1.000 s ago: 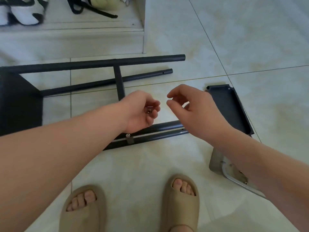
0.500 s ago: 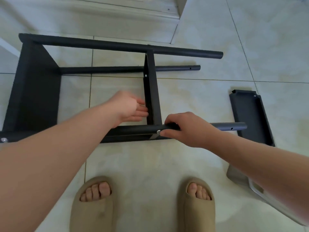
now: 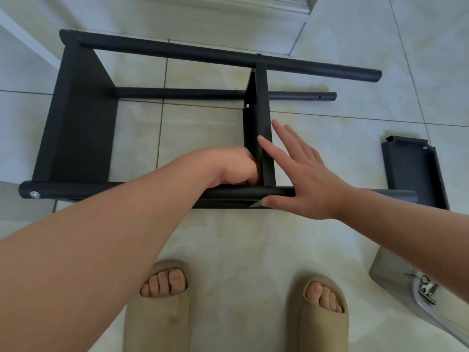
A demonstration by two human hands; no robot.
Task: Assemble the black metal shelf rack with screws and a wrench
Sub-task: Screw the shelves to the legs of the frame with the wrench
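Observation:
The black metal rack [image 3: 83, 118] lies on its side on the tiled floor. A narrow middle shelf [image 3: 261, 110] crosses between its poles. My left hand [image 3: 236, 166] reaches over the near pole [image 3: 228, 193], fingers curled tight into the corner where that shelf meets the pole; its fingertips and whatever they pinch are hidden. My right hand [image 3: 304, 179] hovers open to the right of the shelf, fingers spread, thumb lying against the near pole beside a small grey metal tip [image 3: 255, 204]. A silver screw head [image 3: 34, 194] sits in the pole's left end.
A loose black shelf panel [image 3: 411, 171] lies on the floor at the right. A grey and silver metal object [image 3: 426, 290] sits at the lower right. My feet in beige slippers [image 3: 157, 313] stand just in front of the rack. A white baseboard [image 3: 228, 3] runs along the back.
My left hand pinched a small silver fastener a second ago and has since moved into the shelf corner. My right hand let go of the near pole and spread its fingers.

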